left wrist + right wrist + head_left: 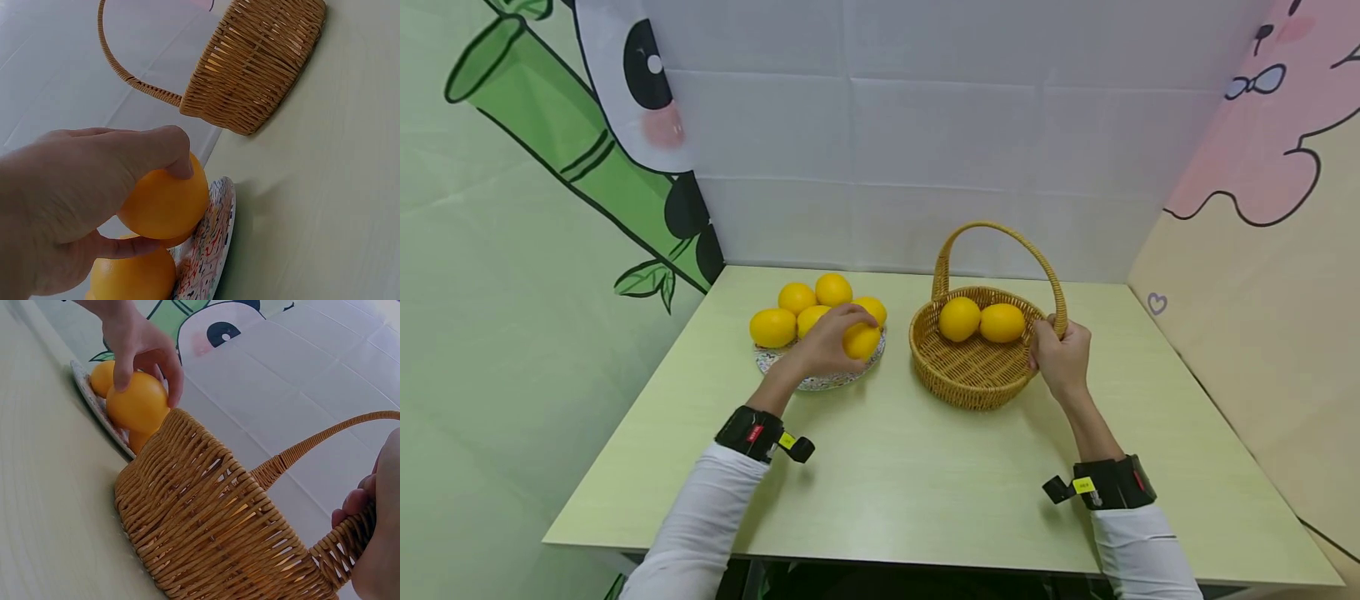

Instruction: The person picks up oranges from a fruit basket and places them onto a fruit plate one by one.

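My left hand [833,340] grips a yellow lemon [861,342] between thumb and fingers, at the right side of a patterned plate [823,383]. In the left wrist view this lemon [165,203] sits close over the plate's rim, with the thumb across its top. Several more lemons [772,327] are piled on the plate, partly hidden by the hand. To the right stands a wicker basket [973,396] with two lemons [1002,322] inside. My right hand [1063,358] holds the base of its arched handle [992,227] at the right side.
Basket and plate stand side by side on a pale table [895,475], with a gap between them. A white wall [940,142] rises behind the table's far edge. Printed cartoon panels flank it on both sides.
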`<state>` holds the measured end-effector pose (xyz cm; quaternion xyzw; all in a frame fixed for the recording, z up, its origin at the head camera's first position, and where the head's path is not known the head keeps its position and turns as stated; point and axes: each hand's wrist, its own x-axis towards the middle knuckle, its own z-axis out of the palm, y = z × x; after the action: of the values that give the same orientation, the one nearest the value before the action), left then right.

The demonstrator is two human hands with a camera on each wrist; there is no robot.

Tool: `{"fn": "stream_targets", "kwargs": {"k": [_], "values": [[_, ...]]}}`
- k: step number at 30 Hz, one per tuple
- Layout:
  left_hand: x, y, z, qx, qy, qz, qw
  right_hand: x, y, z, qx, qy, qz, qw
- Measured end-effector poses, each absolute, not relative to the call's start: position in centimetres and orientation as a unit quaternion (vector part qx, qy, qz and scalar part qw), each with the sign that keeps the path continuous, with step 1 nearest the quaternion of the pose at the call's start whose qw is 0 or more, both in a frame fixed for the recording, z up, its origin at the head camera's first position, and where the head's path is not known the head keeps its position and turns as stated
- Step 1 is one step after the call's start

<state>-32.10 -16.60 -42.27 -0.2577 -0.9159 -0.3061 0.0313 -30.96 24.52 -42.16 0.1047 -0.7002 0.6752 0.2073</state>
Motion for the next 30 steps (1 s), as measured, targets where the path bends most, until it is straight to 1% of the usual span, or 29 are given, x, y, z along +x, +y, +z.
{"fn": "stream_targets", "kwargs": {"k": [6,14,20,30], "values": [[-32.3,-16.7,-42.9,-0.268,-0.919,-0.288,0.018,-31.0,24.5,-42.2,0.105,-0.697,0.678,0.209],[-32.5,-16.6,-43.5,-0.284,-0.92,-0.27,0.019,-30.9,24.4,-42.2,0.106,-0.697,0.677,0.211],[-32.6,-16.3,-43.5,-0.292,-0.922,-0.254,0.018,-30.9,24.4,-42.2,0.102,-0.696,0.679,0.209],[-32.2,-15.8,-43.2,-0.294,-0.928,-0.228,-0.003,-30.9,24.4,-42.2,0.111,-0.696,0.678,0.21]]}}
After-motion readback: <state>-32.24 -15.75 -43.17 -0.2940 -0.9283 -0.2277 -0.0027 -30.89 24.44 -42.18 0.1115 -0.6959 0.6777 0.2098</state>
